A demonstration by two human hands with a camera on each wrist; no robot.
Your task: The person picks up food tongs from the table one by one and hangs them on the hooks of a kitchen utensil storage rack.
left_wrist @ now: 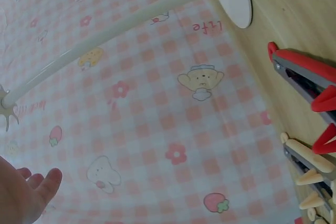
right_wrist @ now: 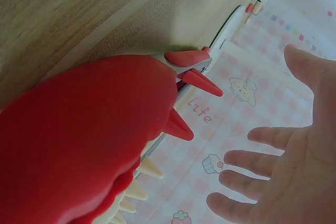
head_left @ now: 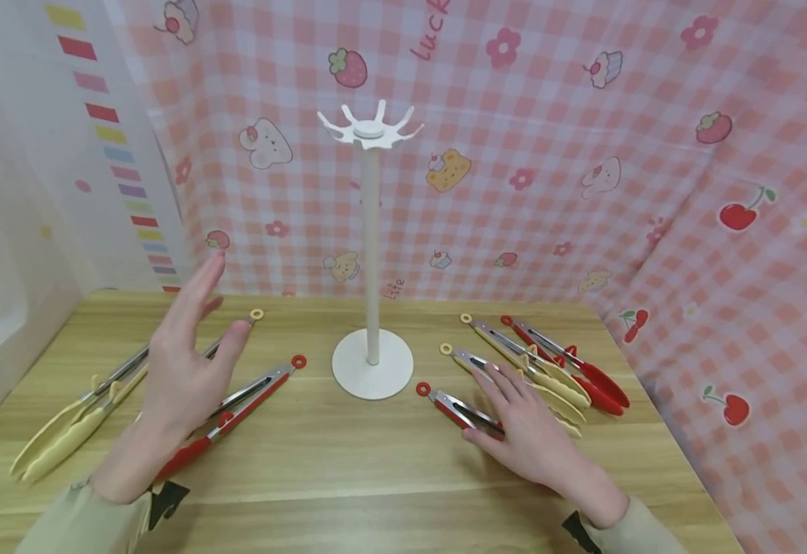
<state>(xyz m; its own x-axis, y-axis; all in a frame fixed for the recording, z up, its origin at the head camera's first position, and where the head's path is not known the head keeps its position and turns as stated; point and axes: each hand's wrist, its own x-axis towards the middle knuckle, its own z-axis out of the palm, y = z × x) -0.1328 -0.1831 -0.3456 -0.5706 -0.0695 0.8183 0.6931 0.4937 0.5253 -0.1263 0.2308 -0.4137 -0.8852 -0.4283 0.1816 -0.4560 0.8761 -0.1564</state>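
Note:
My left hand (head_left: 185, 362) is raised over the left-hand tongs with its fingers extended and nothing in its grasp. Beneath and beside it lie cream-tipped tongs (head_left: 74, 431) and red tongs (head_left: 258, 400), partly hidden by the hand and wrist. My right hand (head_left: 531, 431) hovers palm down above the right-hand group. In the right wrist view its fingers (right_wrist: 249, 161) are spread and hold nothing. Nearest to it are the front red tongs (head_left: 450, 408), whose far part the hand covers, and cream-tipped tongs (head_left: 468, 360). More cream-tipped and red tongs (head_left: 600, 385) lie behind.
A white stand (head_left: 371, 254) with a round base (head_left: 373, 388) and a ring of upturned hooks (head_left: 370, 131) rises between the hands. The wooden table (head_left: 348, 477) meets a pink checked cloth (head_left: 535, 100) at the back and right.

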